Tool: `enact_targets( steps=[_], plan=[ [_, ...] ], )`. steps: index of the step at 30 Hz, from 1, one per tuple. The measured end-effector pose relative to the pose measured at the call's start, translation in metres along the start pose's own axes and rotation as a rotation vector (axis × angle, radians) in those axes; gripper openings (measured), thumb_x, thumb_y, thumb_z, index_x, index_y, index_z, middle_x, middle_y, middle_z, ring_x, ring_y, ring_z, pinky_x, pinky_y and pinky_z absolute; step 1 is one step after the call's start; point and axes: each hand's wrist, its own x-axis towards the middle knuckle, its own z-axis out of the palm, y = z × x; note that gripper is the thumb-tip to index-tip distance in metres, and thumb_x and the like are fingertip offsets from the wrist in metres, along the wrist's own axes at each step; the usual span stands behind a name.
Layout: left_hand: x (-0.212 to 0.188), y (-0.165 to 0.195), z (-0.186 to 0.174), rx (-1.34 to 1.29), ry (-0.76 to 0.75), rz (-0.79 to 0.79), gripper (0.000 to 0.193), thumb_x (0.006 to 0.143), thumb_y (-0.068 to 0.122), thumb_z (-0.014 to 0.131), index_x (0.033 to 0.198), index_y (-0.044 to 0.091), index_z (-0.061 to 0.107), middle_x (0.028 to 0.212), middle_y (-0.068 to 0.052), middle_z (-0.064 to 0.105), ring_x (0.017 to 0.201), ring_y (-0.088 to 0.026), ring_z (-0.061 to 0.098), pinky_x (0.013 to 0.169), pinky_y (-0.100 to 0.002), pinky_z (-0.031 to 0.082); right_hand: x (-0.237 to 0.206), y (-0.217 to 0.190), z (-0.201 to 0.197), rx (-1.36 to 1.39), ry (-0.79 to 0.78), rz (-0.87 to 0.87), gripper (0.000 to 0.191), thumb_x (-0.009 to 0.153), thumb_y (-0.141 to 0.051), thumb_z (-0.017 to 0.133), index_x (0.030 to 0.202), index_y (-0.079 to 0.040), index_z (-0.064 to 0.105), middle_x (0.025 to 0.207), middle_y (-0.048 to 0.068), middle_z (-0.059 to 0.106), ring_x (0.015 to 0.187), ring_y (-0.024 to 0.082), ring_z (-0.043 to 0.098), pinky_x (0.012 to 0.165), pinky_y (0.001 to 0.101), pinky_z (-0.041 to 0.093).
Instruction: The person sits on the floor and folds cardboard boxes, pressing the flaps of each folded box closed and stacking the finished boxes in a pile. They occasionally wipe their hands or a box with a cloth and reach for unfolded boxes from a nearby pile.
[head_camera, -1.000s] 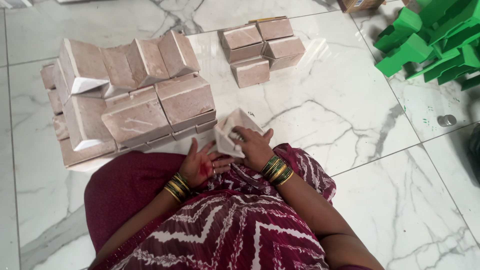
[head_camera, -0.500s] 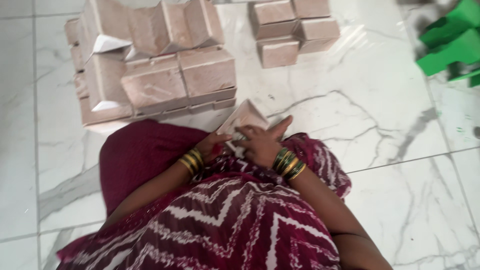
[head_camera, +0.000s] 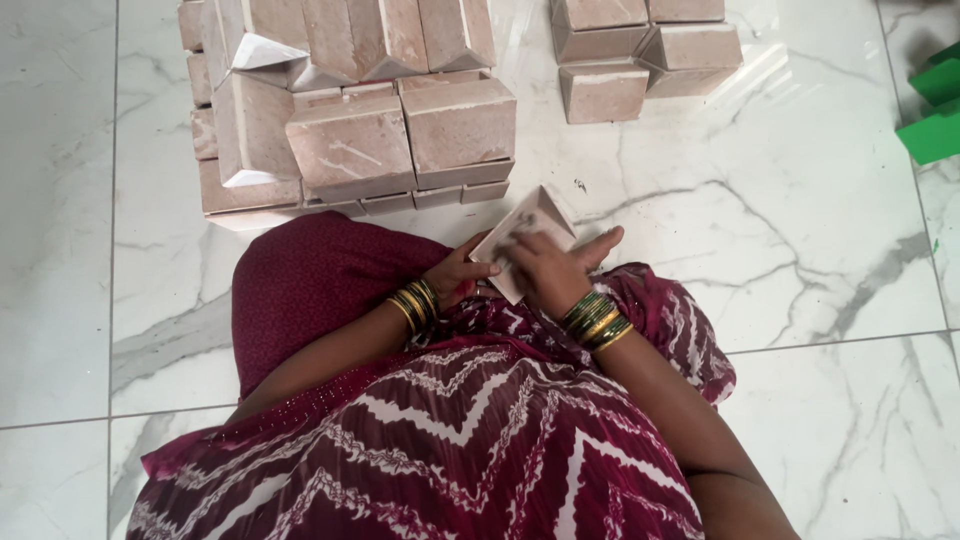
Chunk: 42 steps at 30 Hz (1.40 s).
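We sit on the white marble floor (head_camera: 820, 250) with a small pale cardboard box (head_camera: 525, 235), partly folded and tilted, held over our lap just past the edge of the maroon patterned cloth (head_camera: 480, 440) that covers our knees; our left hand (head_camera: 458, 278) closes on the box's near-left edge, thumb on top and fingers curled under, while our right hand (head_camera: 550, 268) lies across its near-right side with the fingers spread over the cardboard, so both hands are clamped on the same box and nearly touch each other; green and gold bangles (head_camera: 597, 322) ring both wrists; directly ahead of us and just beyond the box stands a big stack of finished pinkish-beige boxes (head_camera: 400, 130), several layers deep, with one box on the left of the pile lying open with its white flap showing (head_camera: 262, 50); this stack sits close to the left hand and crowds the floor in front of our knees; to the right of it, well apart across a bare stretch of marble, lies a smaller cluster of the same boxes (head_camera: 640, 60); at the far right edge some bright green pieces (head_camera: 935, 115) poke into view, too cut off to tell what they are.
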Motion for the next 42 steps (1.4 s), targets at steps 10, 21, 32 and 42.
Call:
enact_targets(
  steps=[10, 21, 32, 42],
  plan=[
    [0.013, -0.005, -0.005, -0.127, 0.078, 0.052, 0.096, 0.078, 0.016, 0.080, 0.157, 0.011, 0.026, 0.142, -0.018, 0.052, 0.130, -0.036, 0.057, 0.100, -0.063, 0.054, 0.003, 0.040, -0.037, -0.125, 0.154, 0.295, 0.025, 0.080, -0.017, 0.074, 0.105, -0.015, 0.074, 0.100, 0.013, 0.070, 0.095, 0.033, 0.065, 0.082, 0.0454, 0.053],
    [0.004, -0.010, -0.021, -0.521, -0.477, 0.018, 0.094, 0.101, 0.059, 0.067, 0.165, 0.001, 0.029, 0.127, -0.032, 0.055, 0.097, -0.038, 0.070, 0.119, -0.073, 0.035, -0.011, 0.080, -0.032, 0.760, -0.060, 0.755, 0.034, 0.102, -0.030, 0.064, 0.121, -0.003, 0.073, 0.085, 0.009, 0.072, 0.071, 0.015, 0.063, 0.062, 0.0299, 0.049],
    [-0.024, 0.053, 0.053, -0.278, -0.658, 0.082, 0.080, 0.111, 0.052, 0.061, 0.156, -0.005, 0.030, 0.145, -0.041, 0.050, 0.112, -0.044, 0.057, 0.105, -0.056, 0.049, -0.010, 0.067, -0.006, 1.012, 0.015, 0.736, 0.032, 0.108, -0.029, 0.056, 0.121, -0.003, 0.070, 0.085, 0.004, 0.069, 0.075, 0.013, 0.060, 0.066, 0.0288, 0.048],
    [-0.032, 0.276, -0.030, 0.489, 0.752, 0.523, 0.109, 0.076, 0.052, 0.073, 0.162, 0.015, 0.019, 0.128, -0.018, 0.066, 0.110, -0.024, 0.067, 0.087, -0.039, 0.060, -0.008, 0.054, 0.072, 0.572, -0.689, 0.744, 0.034, 0.100, -0.033, 0.054, 0.124, -0.015, 0.069, 0.099, 0.010, 0.081, 0.081, 0.019, 0.077, 0.079, 0.0359, 0.064]
  ],
)
